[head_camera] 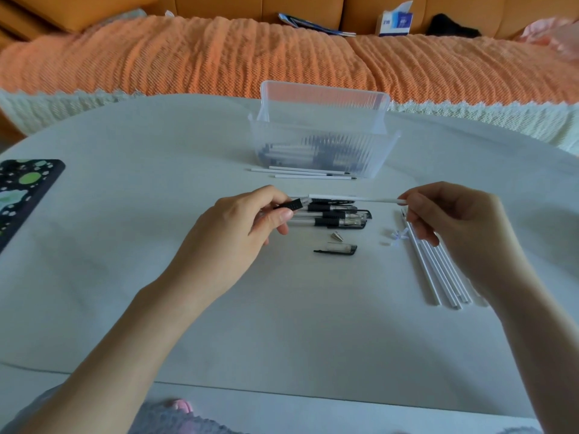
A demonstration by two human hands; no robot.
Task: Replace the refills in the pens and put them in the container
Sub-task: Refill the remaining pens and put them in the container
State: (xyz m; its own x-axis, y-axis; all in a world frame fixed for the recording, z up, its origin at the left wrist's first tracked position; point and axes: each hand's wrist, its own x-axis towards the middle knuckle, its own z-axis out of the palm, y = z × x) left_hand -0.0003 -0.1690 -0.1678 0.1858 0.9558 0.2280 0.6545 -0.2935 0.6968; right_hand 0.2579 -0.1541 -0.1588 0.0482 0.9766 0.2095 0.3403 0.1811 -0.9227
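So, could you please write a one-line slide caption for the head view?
Left hand grips a pen barrel, right hand pinches a white refill, clear container behind.

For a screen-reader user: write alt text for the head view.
The left hand grips a pen barrel while the right hand pinches a white refill in line with it, over a white table. Loose pens, a pen cap, spare refills and a clear container holding pens lie around.

A single head-worn camera looked forward and down — close over the white table, toward the sofa beyond.
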